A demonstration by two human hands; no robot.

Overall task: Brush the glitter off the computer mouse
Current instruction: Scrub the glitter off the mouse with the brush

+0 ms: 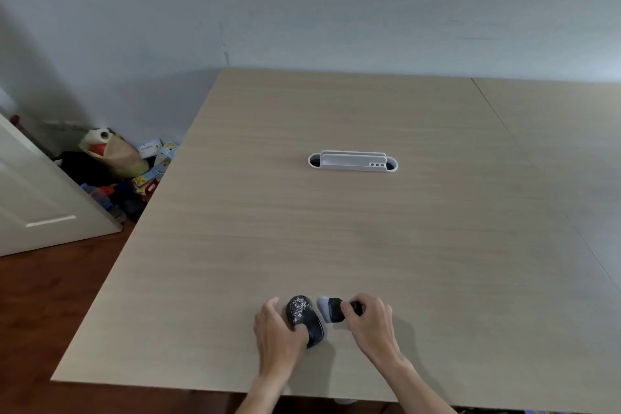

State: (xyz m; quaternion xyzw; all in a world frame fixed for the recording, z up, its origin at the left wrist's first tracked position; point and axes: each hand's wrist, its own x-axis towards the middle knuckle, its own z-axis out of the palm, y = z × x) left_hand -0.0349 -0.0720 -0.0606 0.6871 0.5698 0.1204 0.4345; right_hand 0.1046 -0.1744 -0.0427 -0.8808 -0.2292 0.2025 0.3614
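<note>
Surface point(336, 228) of pale wood carries a white organiser point(353, 161) far back; near the front edge, the left hand point(279, 329) grips the glitter-speckled computer mouse point(304, 314), fingers clasped around it; just right, the right hand point(369, 319) pinches a small brush point(331, 309) beside the mouse.

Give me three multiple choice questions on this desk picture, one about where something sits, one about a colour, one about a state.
1. Where is the white organiser?
A. mid-table, beyond both hands
B. under the left hand
C. on the floor

2. What colour is the mouse body?
A. red
B. black
C. yellow

3. What is the right hand doing?
A. resting empty
B. holding the brush
C. lifting the organiser

Answers: 1 A, it stands alone farther up the table. 2 B, dark shell with pale glitter specks. 3 B, fingers grip the brush beside the mouse, which the left hand steadies.
</note>
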